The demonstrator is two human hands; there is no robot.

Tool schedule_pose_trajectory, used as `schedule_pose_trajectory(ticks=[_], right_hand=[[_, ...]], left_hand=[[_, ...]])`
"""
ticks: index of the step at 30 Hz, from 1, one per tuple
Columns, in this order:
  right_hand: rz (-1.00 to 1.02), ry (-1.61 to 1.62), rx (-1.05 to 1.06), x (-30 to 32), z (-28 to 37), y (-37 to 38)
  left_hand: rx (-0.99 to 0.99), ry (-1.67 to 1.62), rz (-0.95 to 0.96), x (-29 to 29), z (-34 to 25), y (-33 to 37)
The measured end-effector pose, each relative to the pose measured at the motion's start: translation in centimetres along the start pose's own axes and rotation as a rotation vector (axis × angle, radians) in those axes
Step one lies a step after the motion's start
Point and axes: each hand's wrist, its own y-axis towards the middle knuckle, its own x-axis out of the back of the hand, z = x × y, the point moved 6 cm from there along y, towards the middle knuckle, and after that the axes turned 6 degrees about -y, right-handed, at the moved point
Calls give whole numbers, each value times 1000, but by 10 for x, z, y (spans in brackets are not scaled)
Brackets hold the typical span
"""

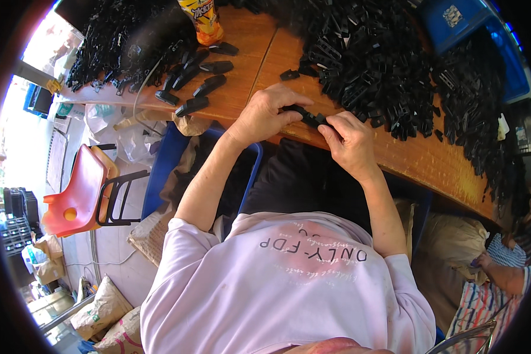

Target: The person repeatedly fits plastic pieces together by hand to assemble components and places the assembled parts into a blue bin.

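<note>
Head view: both bare hands meet over the near edge of a worn wooden table (442, 171), with a small black part (308, 116) between them. The left hand (264, 113) is partly curled, its thumb and forefinger pinching the part's left end. The right hand (354, 141) is curled more tightly, thumb and fingertips closed on the right end. The fingers cover much of the part, so I cannot tell whether it is one piece or two joined.

Just beyond the right hand, a big heap of black pieces (369, 71) spreads over the table, with a blue bin (454, 26) behind it. Left of the left hand lies a loose group of longer black pieces (209, 86), near an orange and yellow bottle (203, 22). Farther left is another pile of small black bits (112, 53). A pink chair (76, 192) stands on the floor at the left, and another person's arm (501, 276) shows at the lower right.
</note>
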Motion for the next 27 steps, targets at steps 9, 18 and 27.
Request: schedule_pose_trajectory(ticks=[9,18,27], right_hand=[[-10,-117,199,-25,15,27],[-7,-235,208,-65,24,72],[71,-351,53,-49,-9,49]], left_hand=[[54,-145,-103,7,1,-8],[325,355,-95,64,-49,-122],[29,328,-334,71,-24,46]])
